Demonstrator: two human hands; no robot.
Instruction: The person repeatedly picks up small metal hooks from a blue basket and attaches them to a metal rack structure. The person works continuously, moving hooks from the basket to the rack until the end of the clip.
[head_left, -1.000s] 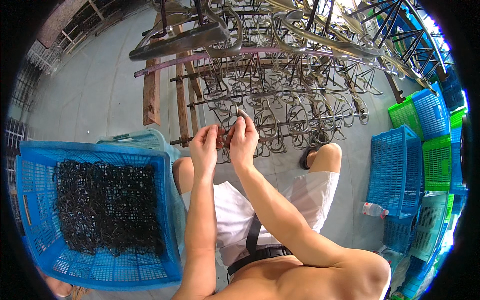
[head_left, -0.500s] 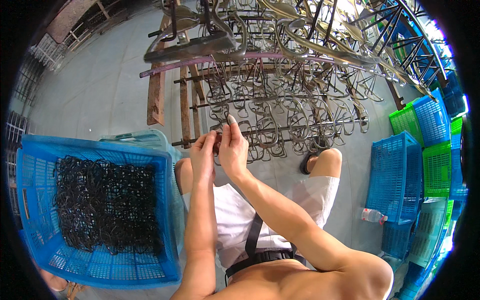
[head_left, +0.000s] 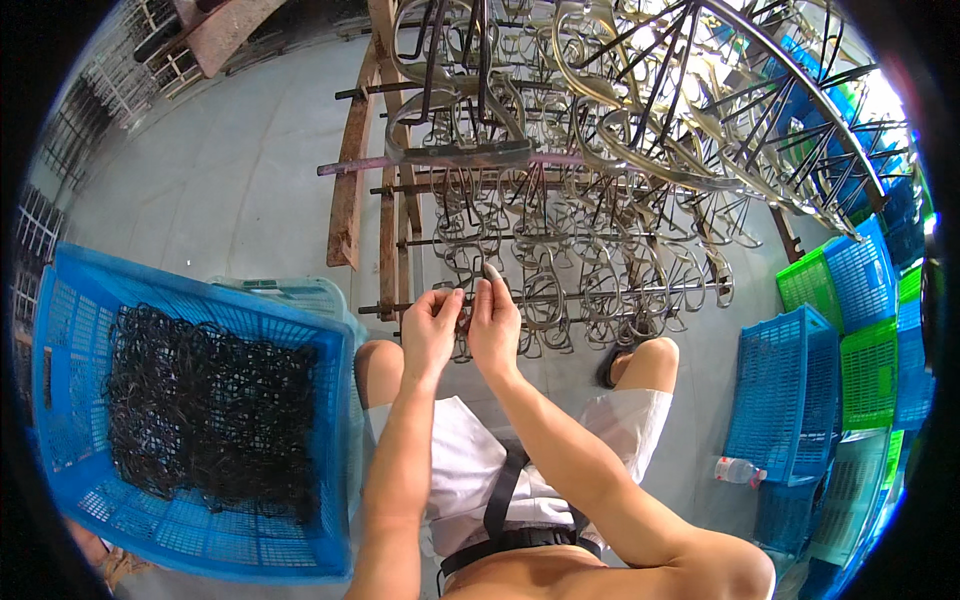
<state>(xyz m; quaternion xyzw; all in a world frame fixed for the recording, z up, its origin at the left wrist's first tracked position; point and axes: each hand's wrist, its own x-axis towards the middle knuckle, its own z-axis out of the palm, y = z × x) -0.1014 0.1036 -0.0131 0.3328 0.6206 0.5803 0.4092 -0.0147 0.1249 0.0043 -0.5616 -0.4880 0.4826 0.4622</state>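
Both my hands are close together at the lower left of a rack hung with rows of shiny metal glasses-shaped frames (head_left: 545,265). My left hand (head_left: 430,325) has its thumb and fingertips pinched together. Beside it, my right hand (head_left: 494,325) also has its fingers drawn together, with a greyish tip on one finger. A small dark bit shows between the two hands, too small to name. Left of my legs, a large blue plastic basket (head_left: 215,275) holds a tangled heap of thin black looped pieces (head_left: 210,410).
The rack's wooden upright (head_left: 347,215) and the pinkish end of a bar (head_left: 345,167) stick out on the left. Blue baskets (head_left: 785,390) and green baskets (head_left: 868,375) are stacked at right, beside a clear plastic bottle (head_left: 738,470) lying on the floor. A pale green basket (head_left: 295,290) sits behind the large blue one.
The view has shifted, so the rack appears lower and farther right. My hands stay close together by the rack's lower left, now with a small gap between them.
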